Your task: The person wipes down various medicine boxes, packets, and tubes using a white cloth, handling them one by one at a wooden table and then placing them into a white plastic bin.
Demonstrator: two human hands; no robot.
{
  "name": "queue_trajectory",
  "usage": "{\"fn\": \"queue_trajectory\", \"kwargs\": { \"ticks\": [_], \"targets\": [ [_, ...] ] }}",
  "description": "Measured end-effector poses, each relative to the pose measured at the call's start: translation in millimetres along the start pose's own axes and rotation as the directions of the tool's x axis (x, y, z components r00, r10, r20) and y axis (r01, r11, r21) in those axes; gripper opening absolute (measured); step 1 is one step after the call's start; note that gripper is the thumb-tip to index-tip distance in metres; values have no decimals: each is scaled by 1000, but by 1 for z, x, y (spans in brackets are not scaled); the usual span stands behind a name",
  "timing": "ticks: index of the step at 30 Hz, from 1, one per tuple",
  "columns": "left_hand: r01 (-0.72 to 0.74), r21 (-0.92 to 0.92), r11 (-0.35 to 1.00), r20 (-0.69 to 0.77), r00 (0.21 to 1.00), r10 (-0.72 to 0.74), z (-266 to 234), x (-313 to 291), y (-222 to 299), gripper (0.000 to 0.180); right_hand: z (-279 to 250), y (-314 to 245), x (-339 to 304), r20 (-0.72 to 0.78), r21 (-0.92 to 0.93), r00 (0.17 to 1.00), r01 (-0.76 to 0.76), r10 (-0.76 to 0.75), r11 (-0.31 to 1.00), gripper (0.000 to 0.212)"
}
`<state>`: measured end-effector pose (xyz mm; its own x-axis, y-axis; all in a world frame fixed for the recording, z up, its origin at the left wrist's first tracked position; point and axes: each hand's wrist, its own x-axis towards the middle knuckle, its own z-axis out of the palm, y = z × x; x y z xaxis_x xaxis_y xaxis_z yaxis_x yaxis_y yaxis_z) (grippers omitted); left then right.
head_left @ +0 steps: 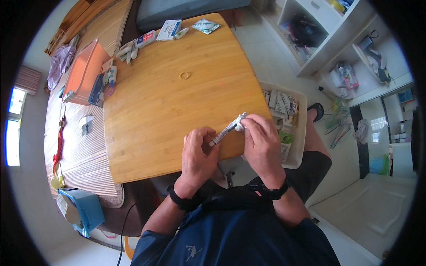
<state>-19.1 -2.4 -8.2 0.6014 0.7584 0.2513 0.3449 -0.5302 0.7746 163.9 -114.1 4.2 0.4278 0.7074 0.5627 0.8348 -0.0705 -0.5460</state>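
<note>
A slim white-and-grey squeeze tube (225, 132) slants between my two hands, just above the near right part of the wooden table (177, 102). My left hand (197, 153) has its thumb and fingers closed about the tube's lower end. At the upper end, a white crumpled part (241, 122) is pinched in the fingers of my right hand (262, 144). I cannot make out whether that white part is the tube's folded end or a wrapping around it. A beige rubber band (185, 76) lies on the tabletop beyond my hands.
A cream bin (303, 133) of boxes and packets stands at the table's right. Along the far edge lie a white box (169, 30), a green-and-white packet (206, 26) and small tubes. An orange basket (84, 75) is at left, a blue bin (91, 208) lower left.
</note>
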Motion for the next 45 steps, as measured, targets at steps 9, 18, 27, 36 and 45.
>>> {"fn": "queue_trajectory", "kwargs": {
  "ticks": [9,18,27,36,45],
  "targets": [
    [9,-155,988,-39,999,-16,4,-7,-11,39,12,-20,-8,23,108,999,23,-26,994,41],
    [-132,-419,899,-78,991,109,2,-5,1,44,-8,-30,0,-9,158,998,64,-63,985,26],
    [24,-765,644,-77,989,-129,15,11,34,46,-13,-10,-19,29,255,995,-98,93,962,28],
    [218,-688,692,115,975,-192,31,2,36,45,-13,-7,-29,14,430,969,-228,246,874,19],
    [328,-558,762,291,938,-191,28,-18,51,44,-32,-12,-8,75,561,975,-216,211,799,22]
  ]
}}
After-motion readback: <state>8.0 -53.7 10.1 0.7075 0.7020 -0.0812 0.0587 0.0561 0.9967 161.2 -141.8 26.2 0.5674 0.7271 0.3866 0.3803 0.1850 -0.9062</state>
